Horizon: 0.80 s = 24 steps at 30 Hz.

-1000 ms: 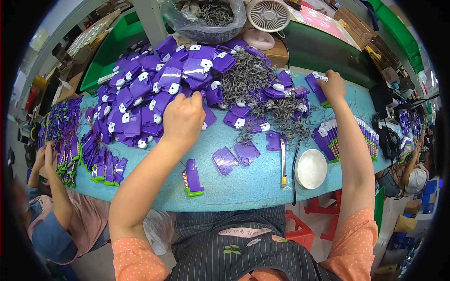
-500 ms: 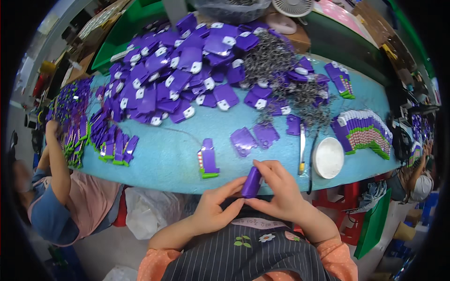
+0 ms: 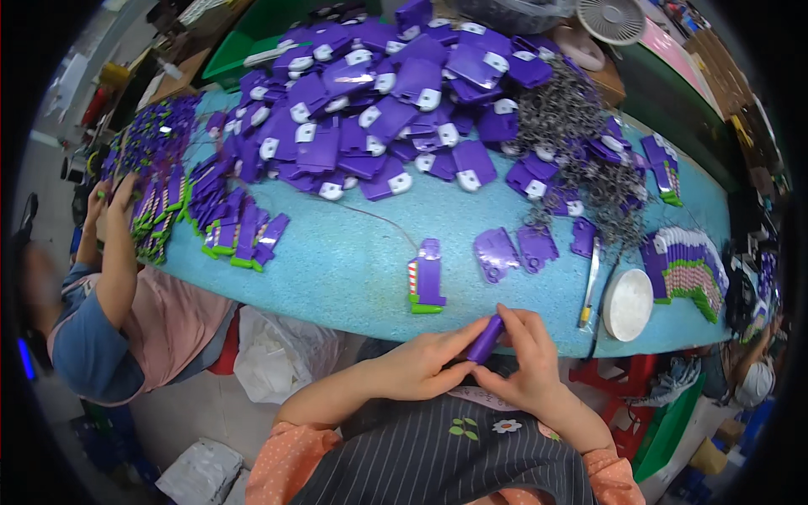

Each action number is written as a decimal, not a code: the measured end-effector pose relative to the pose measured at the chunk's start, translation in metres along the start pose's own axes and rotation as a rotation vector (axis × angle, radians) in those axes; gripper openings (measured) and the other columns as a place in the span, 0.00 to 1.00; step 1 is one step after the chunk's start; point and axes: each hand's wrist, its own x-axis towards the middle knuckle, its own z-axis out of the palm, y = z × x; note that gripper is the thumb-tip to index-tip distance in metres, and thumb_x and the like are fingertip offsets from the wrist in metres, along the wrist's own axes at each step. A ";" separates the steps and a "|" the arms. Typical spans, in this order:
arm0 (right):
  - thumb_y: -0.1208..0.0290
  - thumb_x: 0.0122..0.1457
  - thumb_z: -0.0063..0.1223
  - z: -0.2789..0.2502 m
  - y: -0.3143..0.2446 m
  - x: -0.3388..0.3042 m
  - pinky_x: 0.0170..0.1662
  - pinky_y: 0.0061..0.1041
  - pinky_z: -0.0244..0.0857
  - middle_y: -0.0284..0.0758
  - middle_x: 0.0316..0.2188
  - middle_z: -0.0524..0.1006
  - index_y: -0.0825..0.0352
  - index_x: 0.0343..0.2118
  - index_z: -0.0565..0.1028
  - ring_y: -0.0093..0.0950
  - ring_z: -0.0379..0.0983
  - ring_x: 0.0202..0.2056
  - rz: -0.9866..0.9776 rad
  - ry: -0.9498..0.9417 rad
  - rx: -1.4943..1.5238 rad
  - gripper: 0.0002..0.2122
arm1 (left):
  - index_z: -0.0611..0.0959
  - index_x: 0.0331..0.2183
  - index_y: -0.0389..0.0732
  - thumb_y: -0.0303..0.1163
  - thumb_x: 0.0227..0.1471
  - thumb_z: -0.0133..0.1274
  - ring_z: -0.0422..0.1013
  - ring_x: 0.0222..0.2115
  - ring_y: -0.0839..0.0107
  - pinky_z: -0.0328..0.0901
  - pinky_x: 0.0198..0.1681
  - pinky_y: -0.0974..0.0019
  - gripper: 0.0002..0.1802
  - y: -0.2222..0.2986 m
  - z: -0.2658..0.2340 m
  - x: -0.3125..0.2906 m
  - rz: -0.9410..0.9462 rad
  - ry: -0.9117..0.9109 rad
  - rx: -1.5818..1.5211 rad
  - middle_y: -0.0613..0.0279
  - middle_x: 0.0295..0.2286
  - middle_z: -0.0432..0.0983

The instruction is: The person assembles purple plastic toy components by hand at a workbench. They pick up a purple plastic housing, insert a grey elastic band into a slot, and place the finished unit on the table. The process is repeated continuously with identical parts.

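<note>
A purple plastic piece is held in front of my apron, just off the table's near edge. My left hand grips its left side between thumb and fingers. From the other side my right hand pinches it, fingers at the upper end and thumb near the lower end. Fingers hide part of its shape. Just beyond my left hand lies a purple part with a green foot and a striped edge. Two flat purple plates, a left one and a right one, lie beyond my right hand.
A big heap of purple-and-white casings fills the far table, beside tangled grey wire pieces. A yellow-ended cutter and a white bowl lie to the right, near stacked assembled parts. A co-worker works at left.
The view has swung, so the table things sit farther right. The purple piece is turned and shows a narrower side; both hands still hold it. The co-worker's second hand now shows.
</note>
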 end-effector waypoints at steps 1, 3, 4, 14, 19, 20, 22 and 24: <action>0.72 0.37 0.67 -0.001 -0.001 0.002 0.32 0.25 0.68 0.44 0.37 0.69 0.76 0.49 0.65 0.32 0.70 0.33 0.004 -0.008 0.040 0.34 | 0.54 0.58 0.36 0.23 0.50 0.45 0.73 0.39 0.56 0.66 0.41 0.64 0.34 -0.002 -0.001 -0.001 0.038 0.007 -0.001 0.48 0.42 0.72; 0.73 0.36 0.67 -0.003 -0.001 0.002 0.31 0.24 0.68 0.44 0.37 0.69 0.76 0.49 0.65 0.31 0.70 0.33 0.004 -0.007 0.080 0.33 | 0.54 0.58 0.37 0.23 0.51 0.45 0.73 0.39 0.56 0.66 0.41 0.63 0.34 -0.002 -0.005 0.001 0.117 0.012 -0.001 0.47 0.42 0.71; 0.73 0.36 0.67 -0.003 0.001 0.000 0.31 0.24 0.68 0.44 0.37 0.69 0.75 0.49 0.65 0.31 0.70 0.32 -0.002 0.002 0.080 0.33 | 0.54 0.58 0.38 0.22 0.50 0.43 0.73 0.37 0.56 0.67 0.38 0.61 0.34 0.000 -0.006 0.003 0.127 0.005 -0.012 0.46 0.39 0.72; 0.75 0.38 0.64 -0.017 -0.002 0.014 0.49 0.37 0.59 0.52 0.49 0.62 0.76 0.54 0.58 0.48 0.63 0.48 0.067 0.078 -0.359 0.38 | 0.74 0.37 0.35 0.28 0.52 0.48 0.70 0.21 0.64 0.64 0.25 0.63 0.10 0.009 -0.045 -0.032 -0.104 0.899 0.364 0.54 0.22 0.72; 0.70 0.37 0.65 0.012 -0.019 0.041 0.42 0.32 0.62 0.45 0.50 0.63 0.69 0.53 0.62 0.37 0.65 0.40 -0.197 -0.059 -0.303 0.36 | 0.74 0.41 0.33 0.35 0.56 0.42 0.60 0.49 0.49 0.46 0.53 0.40 0.17 -0.025 -0.159 -0.085 -0.190 1.192 1.271 0.43 0.42 0.69; 0.69 0.38 0.65 0.021 -0.022 0.050 0.41 0.32 0.62 0.44 0.50 0.63 0.69 0.52 0.63 0.36 0.65 0.39 -0.224 -0.081 -0.326 0.35 | 0.74 0.40 0.33 0.36 0.56 0.42 0.56 0.52 0.48 0.40 0.54 0.36 0.17 -0.033 -0.161 -0.085 -0.251 1.145 1.247 0.43 0.45 0.68; 0.68 0.40 0.63 0.039 -0.017 0.057 0.37 0.31 0.62 0.40 0.48 0.65 0.68 0.48 0.67 0.34 0.66 0.37 -0.258 -0.140 -0.402 0.29 | 0.74 0.35 0.32 0.35 0.55 0.43 0.53 0.54 0.46 0.39 0.52 0.30 0.15 -0.044 -0.153 -0.083 -0.334 1.056 1.363 0.46 0.48 0.66; 0.69 0.41 0.62 0.045 -0.003 0.049 0.37 0.29 0.63 0.40 0.46 0.66 0.69 0.45 0.68 0.34 0.67 0.35 -0.335 -0.160 -0.424 0.25 | 0.73 0.32 0.33 0.35 0.54 0.43 0.52 0.54 0.45 0.41 0.51 0.32 0.13 -0.047 -0.139 -0.071 -0.234 1.048 1.281 0.47 0.49 0.65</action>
